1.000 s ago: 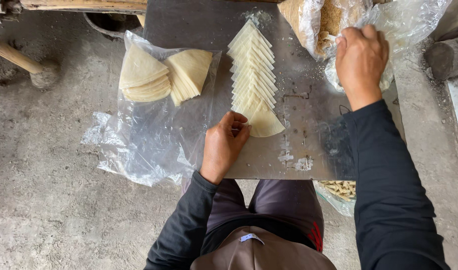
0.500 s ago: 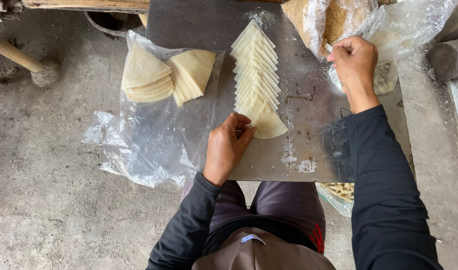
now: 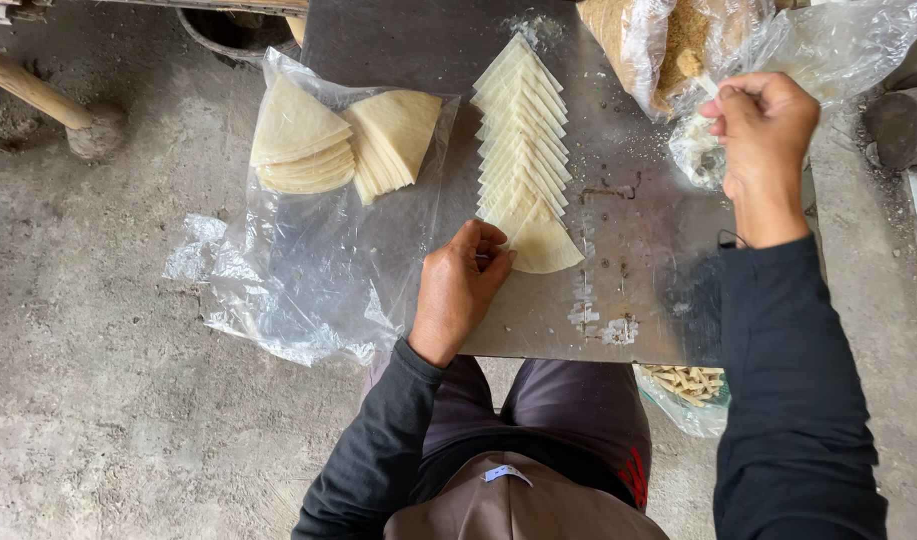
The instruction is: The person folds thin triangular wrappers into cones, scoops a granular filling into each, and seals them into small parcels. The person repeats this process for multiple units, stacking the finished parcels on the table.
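Observation:
A row of several pale, wedge-shaped dough wrappers (image 3: 523, 165) lies overlapped down the middle of a grey metal tabletop (image 3: 638, 230). My left hand (image 3: 461, 285) rests on the table with its fingertips on the nearest wrapper's left edge. My right hand (image 3: 763, 135) is raised beside an open plastic bag of brown crumbly filling (image 3: 668, 45), fingers pinched on a small pale piece whose kind I cannot tell.
Two stacks of spare wrappers (image 3: 338, 145) lie on a clear plastic sheet (image 3: 308, 270) hanging off the table's left edge. A bag of small pale strips (image 3: 683, 385) sits by my right knee. A wooden pole (image 3: 33, 90) and a round tub (image 3: 240, 30) stand on the concrete floor.
My right hand has come out of the filling bag, drawn back toward me and closed into a pinch. My left hand has stayed on the nearest wrapper.

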Available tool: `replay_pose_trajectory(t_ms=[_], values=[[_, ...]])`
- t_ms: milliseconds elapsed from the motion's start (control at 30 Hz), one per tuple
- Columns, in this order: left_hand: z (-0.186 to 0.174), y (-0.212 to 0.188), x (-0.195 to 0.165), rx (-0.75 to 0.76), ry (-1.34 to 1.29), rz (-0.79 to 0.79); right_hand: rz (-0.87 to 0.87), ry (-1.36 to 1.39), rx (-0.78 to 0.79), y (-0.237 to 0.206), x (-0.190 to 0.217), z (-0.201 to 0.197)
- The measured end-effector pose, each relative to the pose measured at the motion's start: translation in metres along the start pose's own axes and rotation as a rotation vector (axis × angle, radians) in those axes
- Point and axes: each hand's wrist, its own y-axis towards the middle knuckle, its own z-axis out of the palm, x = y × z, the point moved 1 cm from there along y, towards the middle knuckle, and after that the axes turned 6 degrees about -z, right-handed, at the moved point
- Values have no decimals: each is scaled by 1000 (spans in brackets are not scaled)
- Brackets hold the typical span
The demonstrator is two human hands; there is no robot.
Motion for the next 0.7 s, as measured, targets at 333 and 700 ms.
replay_pose_trajectory(t_ms=[333,700], values=[[2,-8,-1,-20,85,115,80,297,403,-94,51,-3],[0,-14,-1,-64,84,114,-152,-149,699,-140,58,36]])
